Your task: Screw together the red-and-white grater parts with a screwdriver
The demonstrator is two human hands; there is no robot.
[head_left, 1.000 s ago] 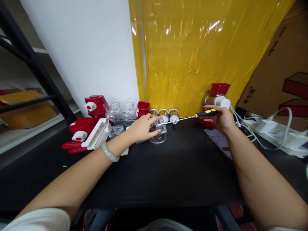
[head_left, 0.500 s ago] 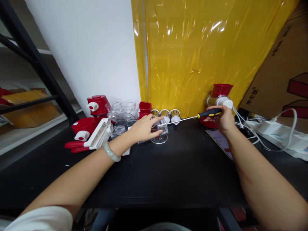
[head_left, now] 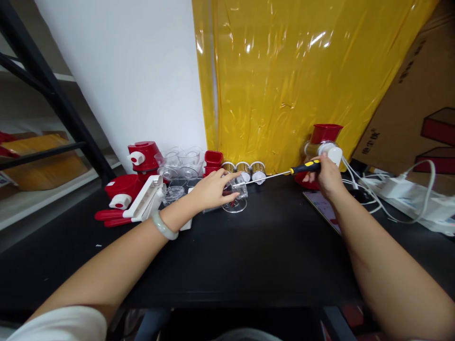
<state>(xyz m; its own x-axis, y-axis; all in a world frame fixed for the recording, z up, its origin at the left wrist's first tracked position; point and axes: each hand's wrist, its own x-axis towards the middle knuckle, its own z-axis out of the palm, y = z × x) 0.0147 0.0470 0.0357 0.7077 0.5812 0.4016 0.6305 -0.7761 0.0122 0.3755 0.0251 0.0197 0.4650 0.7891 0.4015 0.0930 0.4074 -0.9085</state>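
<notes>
My right hand is closed around the black-and-yellow handle of a screwdriver. Its long shaft points left, and the tip meets a clear plastic part with a round disc base. My left hand grips that clear part, thumb and fingers on either side of it; some of the part is hidden behind the fingers. Just behind stand metal grater drums with white rims. Beyond my right hand is a red-and-white rotary grater.
On the left lie red grater bodies, white arms with red handles and clear plastic hoppers. A phone, white cables and a power strip occupy the right. A yellow-wrapped panel rises behind the black table.
My right hand has shifted its hold slightly on the screwdriver handle. The left hand and the clear part stay almost where they were.
</notes>
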